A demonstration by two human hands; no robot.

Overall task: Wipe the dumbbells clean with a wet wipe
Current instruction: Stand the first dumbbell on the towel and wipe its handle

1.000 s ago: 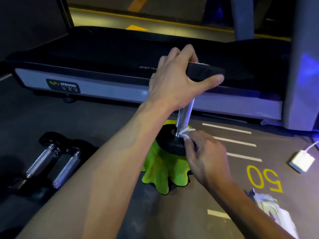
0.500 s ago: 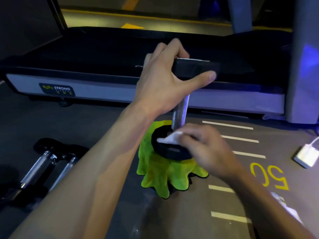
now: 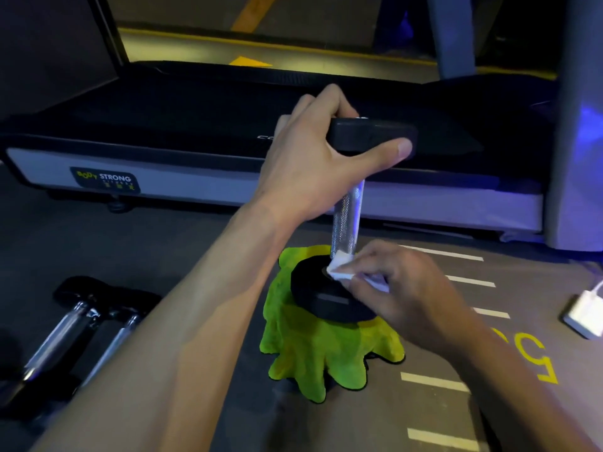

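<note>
Dumbbell (image 3: 346, 220) stands on end at frame centre, chrome knurled handle near upright, tilting slightly toward 1 o'clock. Lower black head rests on a lime-green cloth (image 3: 323, 350) that is bunched on the grey floor (image 3: 182, 243). Upper black head sits at about 12 o'clock from the lower one.

Left hand (image 3: 313, 158) grips the upper head from above, fingers curled over the far edge, thumb stretched along the near edge toward 3 o'clock. Forearm runs down to 7 o'clock.

Right hand (image 3: 401, 288) pinches a folded white wet wipe (image 3: 342, 269) between thumb and fingertips. Wipe touches the base of the handle where it meets the lower head. Forearm exits at 5 o'clock.

Two more dumbbells (image 3: 81, 331) lie side by side on the floor at 8 o'clock, well apart from the cloth, chrome handles parallel, black heads toward 12 o'clock.

Treadmill (image 3: 195, 125) spans the background from 9 to 3 o'clock, black deck, grey side rail with a "BODY STRONG" label (image 3: 105, 179) at 10 o'clock.

White dashed floor markings (image 3: 434, 381) run from 3 to 5 o'clock, with yellow painted numerals (image 3: 535, 353) beside them. Small white charger (image 3: 584, 316) with a cable lies at 3 o'clock, near the frame edge.
</note>
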